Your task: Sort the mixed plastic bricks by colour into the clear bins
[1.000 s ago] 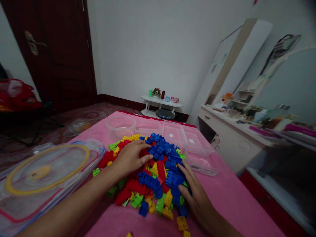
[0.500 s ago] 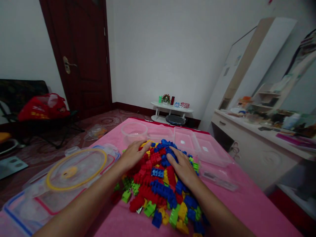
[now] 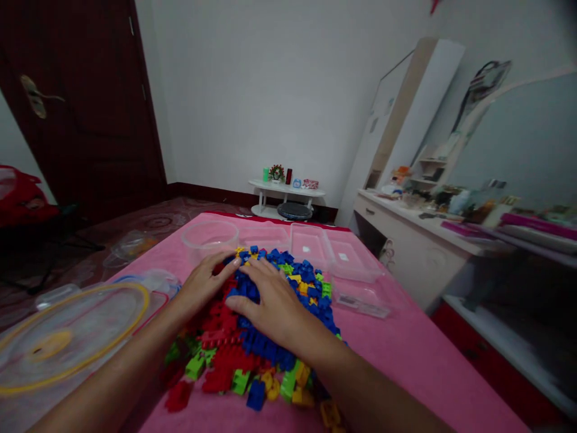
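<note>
A heap of plastic building bricks (image 3: 270, 337) in blue, red, green and yellow lies on a pink table (image 3: 406, 367). My left hand (image 3: 201, 287) rests on the heap's far left side with its fingers curled over the bricks. My right hand (image 3: 270, 304) lies flat across the top of the heap, fingers spread and pointing left, near the left hand's fingertips. I cannot see any single brick gripped by either hand.
Clear plastic containers stand behind the heap: a round tub (image 3: 210, 236) and shallow rectangular trays (image 3: 331, 252). Clear lids with a yellow ring (image 3: 67, 334) lie at the left. A dresser (image 3: 419, 240) stands to the right, a small white table (image 3: 286, 195) at the far wall, a dark door (image 3: 81, 102) at left.
My right hand has slid from the heap's right side up over its top toward the left hand. The left hand moved to the heap's far left side. The camera view swung about.
</note>
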Tool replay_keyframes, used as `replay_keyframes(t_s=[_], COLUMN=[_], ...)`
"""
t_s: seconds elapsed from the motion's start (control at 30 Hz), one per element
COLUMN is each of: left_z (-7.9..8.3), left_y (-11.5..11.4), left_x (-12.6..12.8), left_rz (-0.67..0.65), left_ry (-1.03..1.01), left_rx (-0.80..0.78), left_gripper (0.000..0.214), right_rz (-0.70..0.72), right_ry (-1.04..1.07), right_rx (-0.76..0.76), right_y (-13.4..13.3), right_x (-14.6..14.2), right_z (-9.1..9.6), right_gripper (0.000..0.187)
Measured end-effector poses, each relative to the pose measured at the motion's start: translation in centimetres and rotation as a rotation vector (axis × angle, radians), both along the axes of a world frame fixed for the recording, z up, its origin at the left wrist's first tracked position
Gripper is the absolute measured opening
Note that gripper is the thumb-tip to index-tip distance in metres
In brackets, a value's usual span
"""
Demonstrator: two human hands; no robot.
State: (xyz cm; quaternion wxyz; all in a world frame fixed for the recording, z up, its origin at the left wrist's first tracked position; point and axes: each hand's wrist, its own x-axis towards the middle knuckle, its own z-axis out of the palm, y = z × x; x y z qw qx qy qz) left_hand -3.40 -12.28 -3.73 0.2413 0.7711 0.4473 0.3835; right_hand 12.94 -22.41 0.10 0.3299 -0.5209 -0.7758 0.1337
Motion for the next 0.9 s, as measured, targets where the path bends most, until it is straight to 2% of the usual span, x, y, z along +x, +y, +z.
replay_keyframes(t_s=[0.1,0.2,0.27,0.33,0.4,0.47,0.53,0.6,0.67,0.7,0.77,0.83,0.9], left_z=[-1.1,-1.8,-2.0,-2.1,-2.1,-2.1,-2.2,-2.2,-2.1,-2.0,-1.9,-1.7,-1.7], left_y=[0.6,0.9,1.0,1.0,1.0,1.1,1.0,0.9,0.5,0.4,0.0,-0.2,-0.3], left_x=[-0.1,0.0,0.1,0.1,-0.1,-0.4,-0.7,-0.8,-0.6,-0.5,-0.3,-0.2,-0.2], left_rz=[0.034,0.071,0.078,0.071,0.061,0.054,0.057,0.069,0.103,0.124,0.161,0.175,0.176], left_ry=[0.058,0.087,0.087,0.080,0.077,0.088,0.098,0.111,0.140,0.160,0.193,0.206,0.207], left_rx=[0.034,0.076,0.095,0.098,0.091,0.083,0.083,0.103,0.120,0.122,0.116,0.112,0.118], left_gripper=[0.059,0.055,0.054,0.053,0.051,0.047,0.041,0.037,0.034,0.033,0.032,0.032,0.032], right_rz=[-0.106,-0.142,-0.136,-0.063,0.029,0.058,-0.034,-0.221,-0.447,-0.537,-0.624,-0.656,-0.649], right_ry=[0.062,0.168,0.190,0.137,0.066,0.039,0.021,-0.072,-0.263,-0.370,-0.521,-0.573,-0.611], right_rx=[0.105,0.033,-0.020,-0.053,-0.051,-0.008,0.080,0.176,0.221,0.201,0.073,-0.092,-0.152], right_y=[-1.8,-2.9,-3.4,-3.8,-3.9,-3.8,-3.8,-3.9,-4.3,-4.5,-5.1,-5.7,-6.5], right_x=[4.1,7.1,7.4,6.5,5.4,5.0,5.9,8.0,10.9,12.4,15.2,17.3,18.9], right_z=[0.6,0.7,0.3,-0.1,-0.3,-0.3,-0.2,-0.2,-0.7,-1.1,-2.1,-3.1,-3.8], right_gripper=[0.033,0.018,0.016,0.017,0.020,0.021,0.020,0.021,0.026,0.032,0.046,0.037,0.029])
